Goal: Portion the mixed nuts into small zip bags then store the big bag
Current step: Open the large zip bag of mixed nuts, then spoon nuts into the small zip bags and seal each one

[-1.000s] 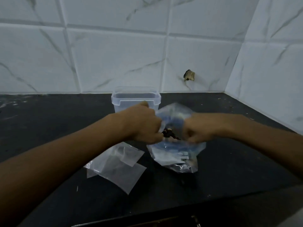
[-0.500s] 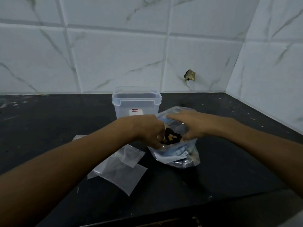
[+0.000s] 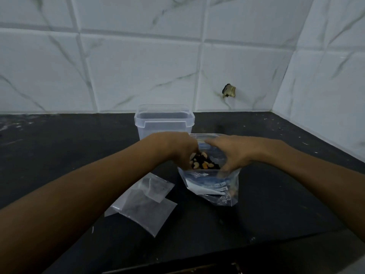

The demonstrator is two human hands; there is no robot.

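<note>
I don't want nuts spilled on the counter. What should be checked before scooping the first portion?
1. Big bag mouth open, mixed nuts showing: ok.
2. Left hand and right hand hold the mouth apart: ok.
3. Big bag stands upright on the counter: ok.
4. Small zip bags within reach: ok, lying flat left of the big bag.
5. A small bag opened to receive nuts: not ok.
6. Clear container lid state: cannot tell.

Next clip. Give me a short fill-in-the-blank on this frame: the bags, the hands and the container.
1. Both hands, left hand and right hand, hold the mouth of the big bag ____.
2. The small zip bags lie flat and ____ on the counter.
3. The clear plastic container stands ____ the big bag.

Missing words: open; empty; behind
</note>
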